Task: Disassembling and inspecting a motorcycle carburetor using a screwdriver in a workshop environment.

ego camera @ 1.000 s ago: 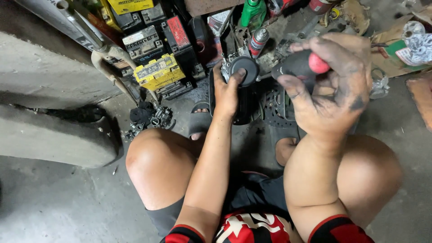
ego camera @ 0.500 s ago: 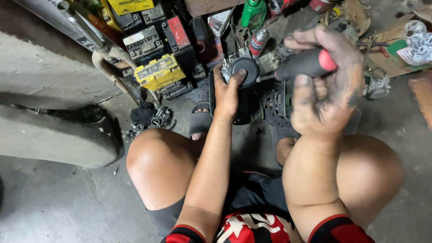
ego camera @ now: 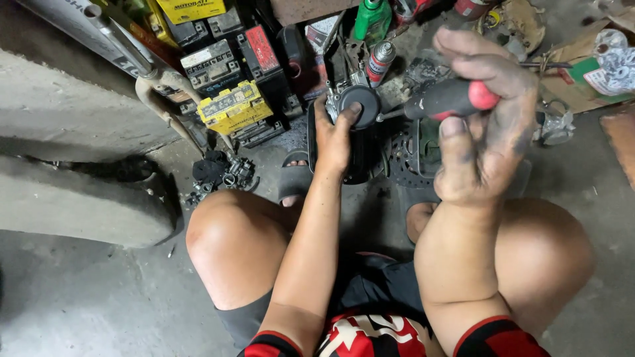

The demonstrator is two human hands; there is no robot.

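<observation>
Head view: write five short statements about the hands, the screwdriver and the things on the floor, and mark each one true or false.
1. The right hand grips a screwdriver with a black and red handle. True.
2. The left hand lies flat on the concrete floor. False: it holds a dark round-capped engine part.
3. The screwdriver's shaft points toward the part in the left hand. True.
4. A yellow battery lies on the floor on the person's left. True.
5. The green bottle lies between the person's knees. False: it stands far ahead, at the top of the view, beyond the spray can.
</observation>
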